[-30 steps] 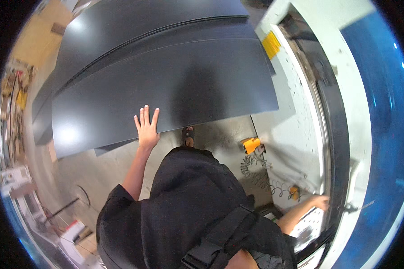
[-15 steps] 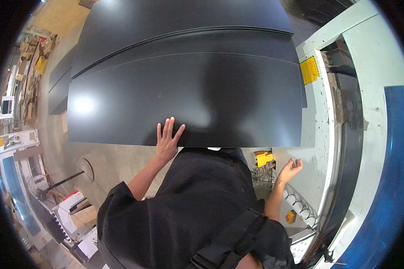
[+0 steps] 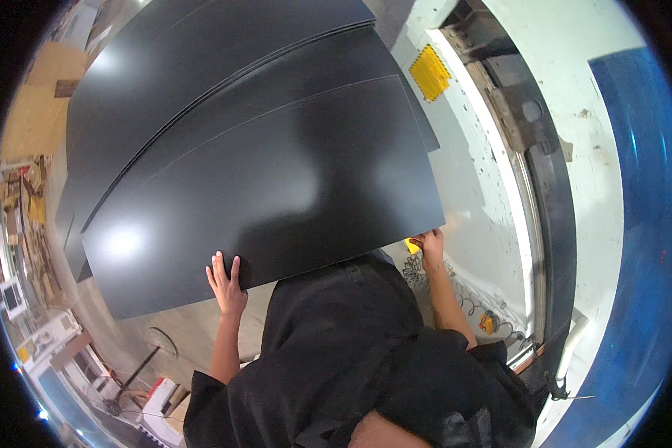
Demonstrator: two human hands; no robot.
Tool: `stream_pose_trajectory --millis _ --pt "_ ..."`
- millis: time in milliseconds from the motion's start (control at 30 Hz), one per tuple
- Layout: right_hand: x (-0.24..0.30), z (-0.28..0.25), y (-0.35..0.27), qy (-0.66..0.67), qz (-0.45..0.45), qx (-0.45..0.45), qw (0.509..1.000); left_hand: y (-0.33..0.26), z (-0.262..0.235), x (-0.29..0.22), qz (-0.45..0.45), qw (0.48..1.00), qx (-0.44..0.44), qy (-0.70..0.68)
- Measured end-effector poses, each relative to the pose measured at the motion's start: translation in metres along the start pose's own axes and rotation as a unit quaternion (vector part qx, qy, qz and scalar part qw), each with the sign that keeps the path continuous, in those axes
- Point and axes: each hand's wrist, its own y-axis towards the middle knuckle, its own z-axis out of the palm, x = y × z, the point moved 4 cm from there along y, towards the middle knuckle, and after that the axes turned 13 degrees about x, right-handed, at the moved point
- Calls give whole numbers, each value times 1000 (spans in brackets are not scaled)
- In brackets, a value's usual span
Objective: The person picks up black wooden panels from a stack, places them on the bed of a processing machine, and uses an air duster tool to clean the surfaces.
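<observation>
A large, smooth black panel (image 3: pixel 276 201) lies before me, its near edge close to my waist. My left hand (image 3: pixel 229 287) rests at that near edge, left of the middle, with its fingers spread flat on the top face. At the near right corner, my right hand (image 3: pixel 431 245) has its fingers closed on the panel's edge; part of the grip is hidden by the hand. More black panels (image 3: pixel 201 60) lie beyond the one I touch, their edges showing as a dark stepped line.
On the right runs a pale machine body (image 3: pixel 485 224) with a dark rail (image 3: pixel 549 209) and a yellow striped label (image 3: pixel 430 72). Farther right is a blue panel (image 3: pixel 642 187). Coiled black hose (image 3: pixel 470 302) hangs below my right hand. A round-based stand (image 3: pixel 163 342) is at lower left.
My right hand has risen from open air to the panel's near right corner and closed there. My left hand still touches the panel. The whole view has turned, so the panel appears tilted.
</observation>
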Motion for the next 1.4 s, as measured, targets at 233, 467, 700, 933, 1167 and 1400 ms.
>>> stream_pose_trajectory --millis 233,467,700,933,1167,1400 --pt "15 -22 -6 -77 31 32 996 12 -2 0 3 999 25 35" --pt "18 -24 -47 -49 -20 -10 999 63 -4 -8 10 998 -39 55" --pt "-66 -2 -121 -6 -76 -66 995 121 -63 -91 121 981 121 -94" --pt "-171 60 -257 -60 -3 -140 988 110 -176 -203 466 719 361 -368" --pt "-266 113 -371 49 20 -313 948 13 -219 -298 683 342 562 -316" --pt "-328 154 -431 118 -16 -409 905 -116 -180 -358 787 436 431 -74"
